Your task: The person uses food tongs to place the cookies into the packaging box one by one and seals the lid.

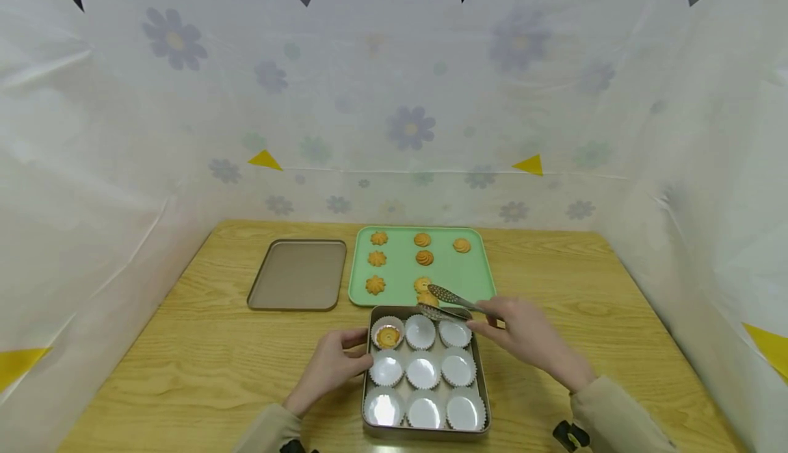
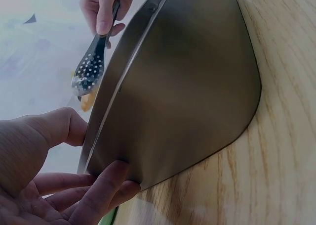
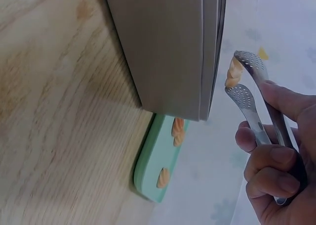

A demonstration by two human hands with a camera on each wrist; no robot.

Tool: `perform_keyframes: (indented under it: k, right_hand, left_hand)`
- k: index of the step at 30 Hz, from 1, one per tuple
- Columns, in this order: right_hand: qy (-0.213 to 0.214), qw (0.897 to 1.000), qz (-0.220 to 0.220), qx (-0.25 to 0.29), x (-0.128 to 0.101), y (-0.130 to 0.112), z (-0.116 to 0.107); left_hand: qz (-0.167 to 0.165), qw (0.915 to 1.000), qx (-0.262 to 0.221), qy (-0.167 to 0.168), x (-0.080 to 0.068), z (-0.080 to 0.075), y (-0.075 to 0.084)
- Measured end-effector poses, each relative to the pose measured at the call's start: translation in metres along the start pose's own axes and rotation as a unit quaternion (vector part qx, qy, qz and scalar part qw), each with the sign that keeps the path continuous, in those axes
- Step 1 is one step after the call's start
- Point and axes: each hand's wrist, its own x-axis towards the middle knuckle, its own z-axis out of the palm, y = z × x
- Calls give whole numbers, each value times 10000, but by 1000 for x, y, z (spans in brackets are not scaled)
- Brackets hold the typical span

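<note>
Our right hand grips tongs pinching a cookie over the tin's far rim. Our left hand clasps the tin's left edge. Green tray behind: seven cookies. Tin cups: one filled.

The tin of paper cups sits on the tabletop between the hands, left hand touching its side. Beyond the right hand lies the cookie tray; the empty lid lies beyond the left hand.
</note>
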Motion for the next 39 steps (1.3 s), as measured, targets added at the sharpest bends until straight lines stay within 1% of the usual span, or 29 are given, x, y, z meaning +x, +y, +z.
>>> perform_keyframes:
  k: [8, 12, 21, 29, 33, 39]
  right_hand:
    - [-270, 9995, -155, 71, -7, -6, 5]
    - [-404, 9991, -141, 49, -8, -7, 10]
    - [-507, 9985, -85, 188, -8, -8, 15]
    - [-576, 9982, -68, -125, -7, -11, 15]
    - [-594, 9980, -56, -197, -7, -12, 15]
    - [-618, 9974, -63, -355, -6, -14, 16]
  left_hand:
    - [-2, 10000, -13, -28, -1, -1, 1]
    - [-33, 10000, -35, -36, -1, -1, 1]
    - [-36, 9999, -89, -59, -1, -1, 0]
    - [-29, 10000, -35, -47, -1, -1, 1]
    - [-32, 10000, -5, -55, -1, 0, 1]
    - [-20, 9999, -68, -84, -1, 0, -1]
